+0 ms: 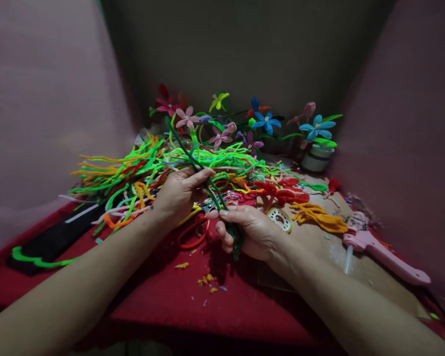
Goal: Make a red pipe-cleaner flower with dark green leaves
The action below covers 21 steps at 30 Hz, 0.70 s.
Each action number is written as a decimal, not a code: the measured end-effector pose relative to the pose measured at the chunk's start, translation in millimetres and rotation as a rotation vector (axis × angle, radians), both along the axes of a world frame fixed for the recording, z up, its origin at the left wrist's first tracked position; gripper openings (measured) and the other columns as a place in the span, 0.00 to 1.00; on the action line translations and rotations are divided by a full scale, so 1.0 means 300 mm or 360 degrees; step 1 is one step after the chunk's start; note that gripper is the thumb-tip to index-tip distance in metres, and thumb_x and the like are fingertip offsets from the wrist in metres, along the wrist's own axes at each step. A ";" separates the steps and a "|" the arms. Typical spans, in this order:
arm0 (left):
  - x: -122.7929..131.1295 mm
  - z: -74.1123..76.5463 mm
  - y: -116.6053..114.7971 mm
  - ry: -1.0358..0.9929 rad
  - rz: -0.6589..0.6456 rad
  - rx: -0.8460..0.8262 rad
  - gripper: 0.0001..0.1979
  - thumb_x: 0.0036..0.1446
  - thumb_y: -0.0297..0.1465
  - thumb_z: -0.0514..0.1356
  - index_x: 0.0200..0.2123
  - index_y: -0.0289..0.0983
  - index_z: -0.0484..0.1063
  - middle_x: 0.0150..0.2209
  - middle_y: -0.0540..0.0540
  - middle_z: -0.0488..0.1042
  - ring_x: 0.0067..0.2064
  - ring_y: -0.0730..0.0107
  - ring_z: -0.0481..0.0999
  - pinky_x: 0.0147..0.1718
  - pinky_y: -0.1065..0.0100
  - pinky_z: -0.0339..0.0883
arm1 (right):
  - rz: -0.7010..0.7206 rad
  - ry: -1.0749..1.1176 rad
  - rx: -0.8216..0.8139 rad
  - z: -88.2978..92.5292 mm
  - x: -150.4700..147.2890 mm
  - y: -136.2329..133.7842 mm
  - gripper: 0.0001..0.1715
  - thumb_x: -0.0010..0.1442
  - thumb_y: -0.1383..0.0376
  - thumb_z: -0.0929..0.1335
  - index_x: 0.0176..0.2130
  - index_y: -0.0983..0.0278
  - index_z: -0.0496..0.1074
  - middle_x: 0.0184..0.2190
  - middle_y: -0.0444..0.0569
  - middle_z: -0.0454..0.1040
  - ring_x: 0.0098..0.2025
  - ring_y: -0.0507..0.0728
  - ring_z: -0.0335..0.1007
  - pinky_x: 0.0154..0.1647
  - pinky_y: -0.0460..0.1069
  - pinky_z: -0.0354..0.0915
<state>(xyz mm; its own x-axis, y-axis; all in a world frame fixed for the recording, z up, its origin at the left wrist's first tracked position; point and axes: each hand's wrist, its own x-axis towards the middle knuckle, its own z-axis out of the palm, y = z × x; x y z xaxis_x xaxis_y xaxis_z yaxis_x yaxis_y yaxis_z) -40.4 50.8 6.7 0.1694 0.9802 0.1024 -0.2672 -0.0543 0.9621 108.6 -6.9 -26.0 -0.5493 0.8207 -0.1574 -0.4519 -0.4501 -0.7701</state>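
Note:
Both of my hands hold dark green pipe cleaners over the middle of the table. My left hand pinches them partway along, and their upper ends stick up toward the back. Lower down and to the right, my right hand grips the same stems between thumb and fingers. A dark green bunch hangs below that hand; its shape is partly hidden by the fingers. Just behind and under the hands lie scissors with red handles, their blades partly covered.
Behind my hands spreads a heap of bright pipe cleaners. Pipe-cleaner flowers stand at the back, with a small jar at right. A tape roll, orange pipe cleaners and a pink glue gun lie on cardboard. A black case is left.

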 end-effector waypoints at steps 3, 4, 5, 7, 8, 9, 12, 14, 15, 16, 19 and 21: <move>-0.008 0.013 0.009 -0.0085 0.0062 -0.0039 0.06 0.46 0.28 0.65 0.28 0.32 0.72 0.22 0.53 0.66 0.17 0.82 0.62 0.16 0.76 0.60 | 0.0042 0.0008 -0.0002 -0.004 -0.002 -0.004 0.10 0.57 0.69 0.64 0.37 0.71 0.72 0.19 0.43 0.69 0.16 0.47 0.60 0.17 0.44 0.59; -0.011 0.017 0.013 -0.0121 0.0101 -0.0034 0.05 0.46 0.27 0.64 0.28 0.31 0.72 0.21 0.53 0.66 0.17 0.83 0.61 0.16 0.76 0.60 | 0.0043 0.0003 -0.0016 -0.003 -0.003 -0.005 0.09 0.57 0.69 0.64 0.36 0.71 0.72 0.19 0.43 0.69 0.16 0.47 0.60 0.17 0.44 0.59; -0.014 0.021 0.018 -0.0165 0.0140 -0.0031 0.04 0.47 0.26 0.64 0.28 0.31 0.72 0.21 0.54 0.65 0.16 0.83 0.61 0.15 0.77 0.59 | 0.0035 -0.0007 -0.0036 -0.001 -0.002 -0.007 0.09 0.57 0.69 0.64 0.35 0.71 0.72 0.18 0.43 0.68 0.15 0.47 0.59 0.17 0.44 0.58; -0.020 0.025 0.029 -0.0242 0.0200 -0.0040 0.03 0.49 0.25 0.62 0.26 0.30 0.72 0.19 0.54 0.64 0.15 0.84 0.60 0.13 0.78 0.57 | 0.0017 -0.0041 -0.0077 0.003 -0.002 -0.010 0.08 0.56 0.70 0.64 0.34 0.71 0.72 0.17 0.41 0.67 0.14 0.46 0.57 0.16 0.44 0.55; -0.024 0.026 0.036 -0.0268 0.0222 -0.0047 0.03 0.50 0.24 0.61 0.25 0.30 0.71 0.19 0.54 0.64 0.15 0.84 0.59 0.12 0.79 0.56 | 0.0019 -0.0071 -0.0093 0.005 -0.002 -0.012 0.08 0.55 0.70 0.65 0.34 0.71 0.72 0.16 0.41 0.66 0.14 0.45 0.55 0.15 0.43 0.54; -0.027 0.026 0.043 -0.0279 0.0236 -0.0053 0.04 0.51 0.24 0.61 0.25 0.30 0.71 0.18 0.54 0.64 0.14 0.84 0.59 0.11 0.79 0.55 | 0.0022 -0.0110 -0.0096 0.007 -0.002 -0.015 0.07 0.55 0.70 0.65 0.34 0.71 0.72 0.15 0.40 0.65 0.13 0.45 0.53 0.14 0.42 0.51; -0.036 0.026 0.060 -0.0275 0.0262 -0.0068 0.05 0.53 0.25 0.60 0.25 0.31 0.70 0.18 0.53 0.65 0.14 0.83 0.59 0.09 0.78 0.53 | -0.0015 -0.0253 0.0012 0.015 -0.009 -0.026 0.07 0.53 0.68 0.67 0.31 0.71 0.72 0.13 0.39 0.63 0.12 0.44 0.51 0.12 0.42 0.48; -0.040 0.027 0.067 -0.0259 0.0265 -0.0110 0.06 0.53 0.25 0.59 0.25 0.31 0.70 0.18 0.53 0.65 0.13 0.84 0.59 0.08 0.78 0.52 | -0.0079 -0.0359 0.0156 0.022 -0.017 -0.038 0.06 0.52 0.67 0.67 0.29 0.70 0.71 0.12 0.39 0.63 0.11 0.44 0.50 0.11 0.42 0.47; -0.041 0.027 0.070 -0.0244 0.0261 -0.0138 0.06 0.53 0.25 0.59 0.24 0.31 0.69 0.17 0.53 0.65 0.13 0.84 0.58 0.08 0.78 0.52 | -0.0109 -0.0410 0.0223 0.026 -0.022 -0.044 0.06 0.52 0.66 0.67 0.28 0.69 0.71 0.12 0.39 0.63 0.11 0.44 0.50 0.11 0.42 0.46; -0.042 0.027 0.072 -0.0225 0.0256 -0.0162 0.06 0.53 0.25 0.59 0.24 0.31 0.69 0.17 0.54 0.65 0.13 0.84 0.58 0.08 0.78 0.51 | -0.0126 -0.0454 0.0273 0.031 -0.026 -0.050 0.07 0.52 0.66 0.67 0.27 0.69 0.70 0.11 0.38 0.63 0.10 0.44 0.50 0.10 0.42 0.45; -0.051 0.024 0.081 -0.0170 0.0217 -0.0187 0.07 0.51 0.25 0.61 0.23 0.33 0.68 0.16 0.54 0.64 0.13 0.84 0.58 0.09 0.77 0.50 | -0.0127 -0.0457 0.0295 0.039 -0.033 -0.063 0.06 0.52 0.66 0.67 0.26 0.68 0.69 0.10 0.36 0.60 0.10 0.43 0.45 0.10 0.42 0.41; -0.058 0.019 0.084 -0.0183 0.0121 -0.0199 0.06 0.50 0.27 0.63 0.24 0.33 0.68 0.17 0.54 0.66 0.14 0.83 0.60 0.12 0.77 0.53 | -0.0108 -0.0389 0.0230 0.038 -0.032 -0.063 0.06 0.53 0.66 0.66 0.27 0.67 0.69 0.10 0.35 0.56 0.10 0.43 0.42 0.10 0.42 0.39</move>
